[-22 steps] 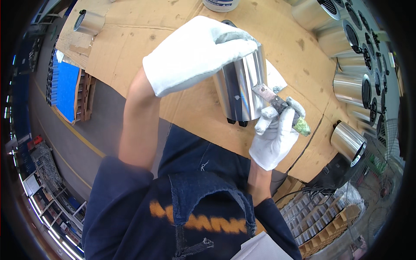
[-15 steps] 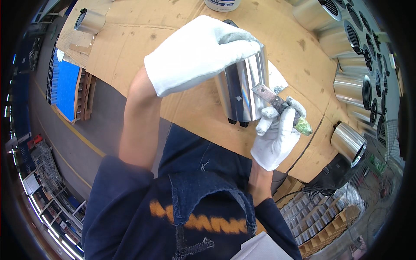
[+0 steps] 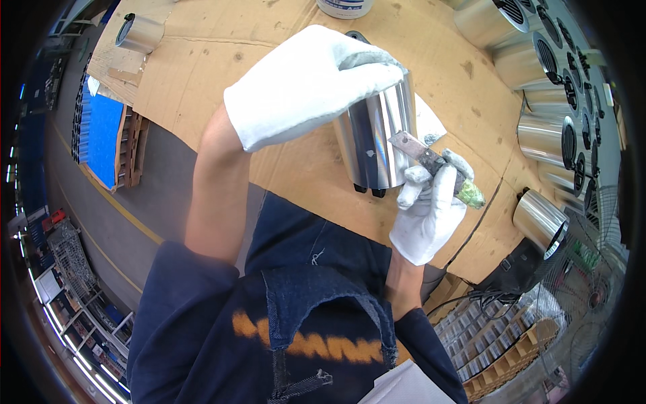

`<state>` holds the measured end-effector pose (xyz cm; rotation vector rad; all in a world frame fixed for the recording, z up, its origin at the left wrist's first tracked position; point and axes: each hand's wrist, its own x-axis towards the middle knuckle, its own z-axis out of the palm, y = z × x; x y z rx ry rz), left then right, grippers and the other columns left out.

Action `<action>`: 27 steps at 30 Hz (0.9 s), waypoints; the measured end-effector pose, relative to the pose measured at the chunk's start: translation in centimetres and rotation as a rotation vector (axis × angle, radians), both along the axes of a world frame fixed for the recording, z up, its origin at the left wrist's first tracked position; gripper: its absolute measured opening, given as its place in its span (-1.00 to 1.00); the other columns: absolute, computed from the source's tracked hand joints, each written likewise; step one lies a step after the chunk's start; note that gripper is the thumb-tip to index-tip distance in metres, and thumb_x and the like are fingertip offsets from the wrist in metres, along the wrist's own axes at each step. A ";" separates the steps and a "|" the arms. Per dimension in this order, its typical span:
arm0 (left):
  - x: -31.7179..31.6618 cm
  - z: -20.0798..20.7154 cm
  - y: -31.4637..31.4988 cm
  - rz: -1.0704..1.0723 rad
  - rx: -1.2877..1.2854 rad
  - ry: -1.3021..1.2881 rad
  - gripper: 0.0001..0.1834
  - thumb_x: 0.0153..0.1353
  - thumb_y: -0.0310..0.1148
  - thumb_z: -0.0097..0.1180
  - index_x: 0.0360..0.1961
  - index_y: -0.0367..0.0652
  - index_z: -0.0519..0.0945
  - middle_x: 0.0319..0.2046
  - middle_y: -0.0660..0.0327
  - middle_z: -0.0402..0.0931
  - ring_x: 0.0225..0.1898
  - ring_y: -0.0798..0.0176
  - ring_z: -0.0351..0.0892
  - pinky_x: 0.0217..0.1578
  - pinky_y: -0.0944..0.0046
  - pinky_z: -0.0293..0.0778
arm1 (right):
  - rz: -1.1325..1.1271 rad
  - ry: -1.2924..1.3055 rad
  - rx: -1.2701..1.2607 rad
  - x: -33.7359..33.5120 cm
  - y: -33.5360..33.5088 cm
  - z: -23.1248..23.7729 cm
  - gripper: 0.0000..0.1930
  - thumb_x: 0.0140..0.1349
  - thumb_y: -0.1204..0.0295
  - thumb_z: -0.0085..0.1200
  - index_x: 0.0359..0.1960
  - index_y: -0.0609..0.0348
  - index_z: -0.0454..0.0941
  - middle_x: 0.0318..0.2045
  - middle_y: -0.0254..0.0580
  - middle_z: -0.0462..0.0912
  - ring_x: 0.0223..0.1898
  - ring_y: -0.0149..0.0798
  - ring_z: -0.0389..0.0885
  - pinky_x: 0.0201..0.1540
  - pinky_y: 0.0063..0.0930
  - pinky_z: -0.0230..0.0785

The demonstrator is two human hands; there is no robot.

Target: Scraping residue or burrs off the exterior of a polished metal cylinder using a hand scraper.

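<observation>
A shiny metal cylinder (image 3: pixel 385 156) with a dark lengthwise stripe and small black feet lies on the cardboard-covered table in front of me. My left hand (image 3: pixel 306 87), in a white glove, is closed over its far part and hides much of it. In my white-gloved right hand (image 3: pixel 434 219) is a flat metal scraper (image 3: pixel 425 155), pinched by its dark handle with a green wrapped end. The blade's tip reaches over the cylinder's right side; whether it touches the surface I cannot tell. Behind the blade, on the table, is a white piece of paper or cloth (image 3: pixel 428 120).
Several similar metal cylinders with black slotted ends (image 3: pixel 544 138) line the right side. One more cylinder (image 3: pixel 540 221) is at the table's right edge, another (image 3: pixel 140 34) at the far left. A white tub (image 3: pixel 345 7) stands at the far edge of the cardboard (image 3: pixel 202 74).
The scraper has tilted very slightly in my right hand, its tip a touch farther left. My left hand and the cylinder have stayed in place.
</observation>
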<state>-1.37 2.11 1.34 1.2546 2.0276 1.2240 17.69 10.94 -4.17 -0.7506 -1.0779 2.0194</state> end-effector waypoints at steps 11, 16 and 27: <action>-0.1 0.8 0.1 0.004 -0.093 -0.089 -0.58 0.22 -0.16 0.14 -0.07 -0.29 0.59 -0.25 0.15 0.62 -0.22 0.38 0.54 -0.13 0.35 0.44 | -0.005 0.065 -0.051 0.2 0.4 -0.3 -0.74 0.31 0.45 -0.05 -0.02 0.30 0.34 -0.46 -0.05 0.59 -0.62 -0.39 0.49 -0.63 -0.61 0.29; 0.1 0.9 0.1 0.022 -0.094 -0.103 -0.59 0.22 -0.15 0.13 -0.07 -0.29 0.60 -0.25 0.17 0.62 -0.21 0.39 0.54 -0.12 0.37 0.43 | -0.044 -0.012 -0.033 0.1 0.3 0.0 -0.75 0.32 0.43 -0.06 -0.03 0.26 0.34 -0.50 -0.07 0.57 -0.62 -0.39 0.48 -0.63 -0.61 0.30; -1.0 0.3 0.0 0.181 -0.219 -0.093 -0.55 0.23 -0.10 0.08 -0.12 -0.32 0.60 -0.35 0.18 0.60 -0.32 0.40 0.49 -0.21 0.39 0.41 | -0.218 -0.078 0.726 1.3 -1.6 -1.4 -0.55 0.07 0.59 0.23 -0.15 0.02 0.20 -0.33 0.02 0.58 -0.32 -0.19 0.59 -0.26 -0.40 0.45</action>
